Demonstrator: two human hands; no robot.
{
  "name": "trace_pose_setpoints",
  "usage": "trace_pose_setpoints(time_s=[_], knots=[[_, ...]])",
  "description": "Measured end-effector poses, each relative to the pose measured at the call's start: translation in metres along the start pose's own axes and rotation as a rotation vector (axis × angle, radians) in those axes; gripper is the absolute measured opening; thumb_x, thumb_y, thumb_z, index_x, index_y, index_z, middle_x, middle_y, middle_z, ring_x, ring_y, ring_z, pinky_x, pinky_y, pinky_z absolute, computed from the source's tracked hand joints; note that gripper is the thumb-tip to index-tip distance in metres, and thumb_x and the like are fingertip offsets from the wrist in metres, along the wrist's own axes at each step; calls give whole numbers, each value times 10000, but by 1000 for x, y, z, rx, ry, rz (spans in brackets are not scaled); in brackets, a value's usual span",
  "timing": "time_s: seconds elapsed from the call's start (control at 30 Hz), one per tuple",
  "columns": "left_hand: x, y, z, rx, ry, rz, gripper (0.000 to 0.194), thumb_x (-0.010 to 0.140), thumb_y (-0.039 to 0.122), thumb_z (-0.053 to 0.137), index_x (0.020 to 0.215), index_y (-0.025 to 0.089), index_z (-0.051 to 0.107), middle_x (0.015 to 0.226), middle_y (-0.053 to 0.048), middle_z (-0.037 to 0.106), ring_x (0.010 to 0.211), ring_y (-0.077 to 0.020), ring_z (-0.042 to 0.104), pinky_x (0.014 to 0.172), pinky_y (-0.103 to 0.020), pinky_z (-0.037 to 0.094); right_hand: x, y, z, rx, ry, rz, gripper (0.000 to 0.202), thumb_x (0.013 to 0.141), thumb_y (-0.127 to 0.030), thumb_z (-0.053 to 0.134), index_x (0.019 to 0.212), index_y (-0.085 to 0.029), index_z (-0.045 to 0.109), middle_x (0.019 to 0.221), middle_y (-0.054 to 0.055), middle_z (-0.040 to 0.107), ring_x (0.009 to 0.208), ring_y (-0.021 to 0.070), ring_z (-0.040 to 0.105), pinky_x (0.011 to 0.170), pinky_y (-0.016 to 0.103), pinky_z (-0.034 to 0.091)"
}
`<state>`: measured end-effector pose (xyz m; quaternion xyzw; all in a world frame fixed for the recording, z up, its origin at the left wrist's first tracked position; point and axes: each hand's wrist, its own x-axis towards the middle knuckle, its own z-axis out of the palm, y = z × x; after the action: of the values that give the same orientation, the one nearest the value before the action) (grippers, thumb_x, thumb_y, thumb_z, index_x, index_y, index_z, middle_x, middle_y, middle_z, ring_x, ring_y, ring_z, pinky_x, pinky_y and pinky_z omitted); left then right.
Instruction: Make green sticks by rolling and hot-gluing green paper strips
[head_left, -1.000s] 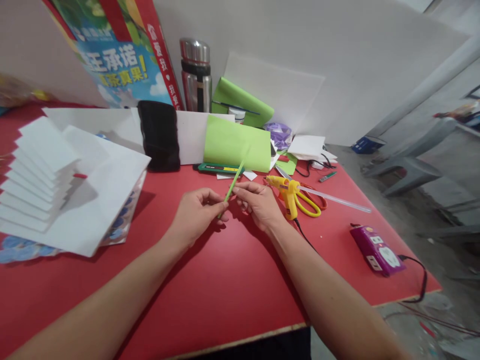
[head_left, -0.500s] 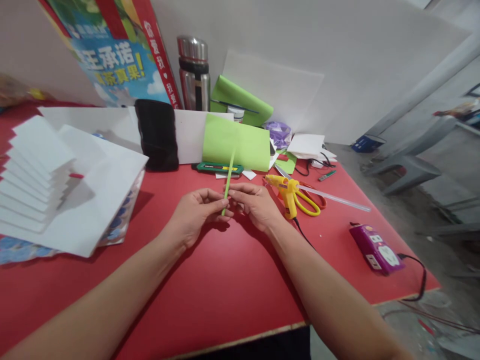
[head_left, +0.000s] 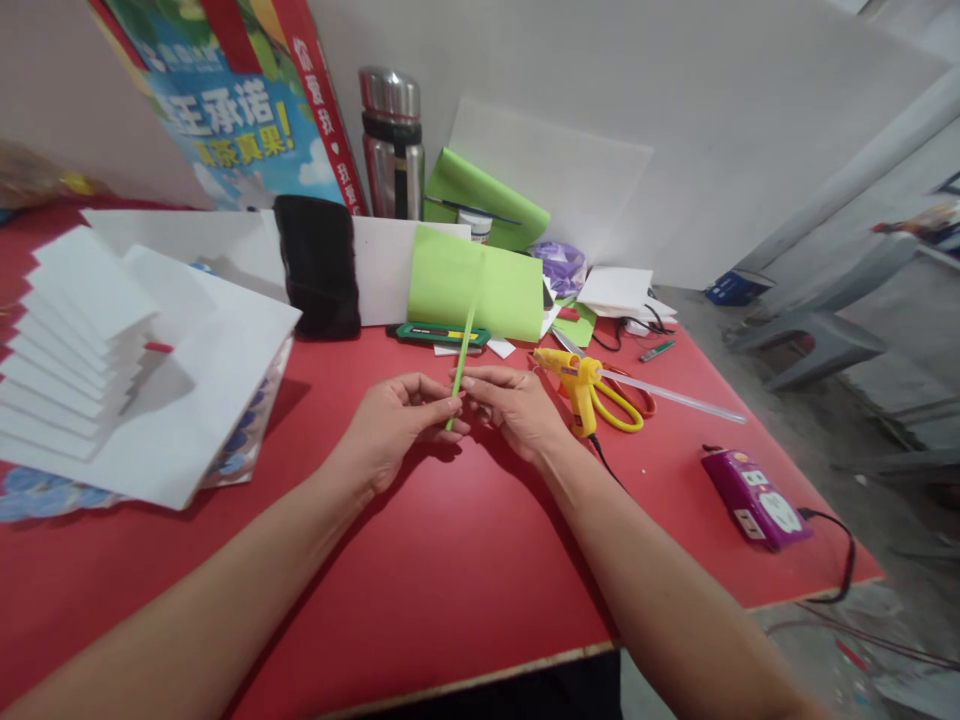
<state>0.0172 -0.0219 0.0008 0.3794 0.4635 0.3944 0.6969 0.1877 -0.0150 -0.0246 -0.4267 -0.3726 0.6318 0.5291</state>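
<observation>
We see both hands over a red table (head_left: 435, 560) (its front edge looks pale and worn), which spreads out beneath them and to either side. Beyond the hands rises a pale wall (head_left: 720, 130); far off past the right hand, a grey stool (head_left: 817, 345) stands on the concrete floor (head_left: 847, 490). Our left hand (head_left: 405, 410) pinches the lower end of a narrow green strip (head_left: 463, 365) between thumb and fingers, while our right hand (head_left: 506, 400) nips it just above with its fingertips. The strip slants up and away from us between the two hands. Ahead of the left hand, against the wall, stands a steel flask (head_left: 391, 150), capped, so we cannot tell what it holds. Beyond the fingertips sits a small white jar (head_left: 475, 226), partly hidden, its contents out of sight. Just right of the right hand lies a yellow glue gun (head_left: 574, 385), a clear stick (head_left: 675, 396) jutting from its back.
</observation>
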Motion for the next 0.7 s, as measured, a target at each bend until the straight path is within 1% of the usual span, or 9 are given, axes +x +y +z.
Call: trace_pose_setpoints(time_s=[0.1, 0.2, 0.3, 0.4, 0.5, 0.7], knots=[[2, 1, -2, -29, -19, -39, 240, 711, 171, 878, 769, 146, 647, 649, -61, 734, 587, -205, 736, 557, -330, 652, 0, -1, 1, -5, 8, 7, 257, 640, -324, 925, 844, -193, 841, 674, 22, 716, 567, 95, 554, 503, 232, 378], [5, 2, -4, -65, -50, -99, 199, 740, 119, 848, 764, 138, 651, 665, -61, 737, 581, -184, 735, 550, -281, 637, -1, -3, 2, 4, 13, 19, 274, 622, -329, 935, 838, -188, 840, 653, 15, 707, 569, 96, 555, 507, 232, 379], [8, 3, -7, -101, -83, -140, 143, 772, 73, 810, 767, 127, 678, 674, -58, 736, 606, -164, 741, 562, -232, 624, -2, -6, 3, 39, 16, 39, 279, 594, -333, 948, 806, -194, 832, 676, 12, 722, 570, 93, 565, 511, 230, 386], [8, 5, -9, -128, -129, -171, 103, 789, 65, 800, 777, 117, 712, 673, -59, 730, 594, -141, 724, 562, -200, 607, -3, -8, 4, 68, 8, 53, 277, 580, -335, 955, 783, -201, 821, 714, 18, 741, 590, 101, 592, 514, 232, 393], [8, 6, -10, -144, -165, -189, 84, 784, 66, 811, 808, 112, 745, 684, -54, 724, 577, -122, 703, 549, -181, 591, -4, -11, 3, 70, -13, 61, 285, 594, -336, 952, 805, -198, 819, 732, 32, 749, 619, 115, 615, 518, 235, 391], [7, 9, -11, -146, -183, -203, 110, 760, 72, 833, 786, 129, 743, 682, -35, 716, 537, -109, 673, 525, -188, 587, -5, -11, 2, 53, -47, 49, 260, 621, -339, 938, 811, -207, 818, 728, 27, 743, 630, 119, 614, 520, 237, 393]])
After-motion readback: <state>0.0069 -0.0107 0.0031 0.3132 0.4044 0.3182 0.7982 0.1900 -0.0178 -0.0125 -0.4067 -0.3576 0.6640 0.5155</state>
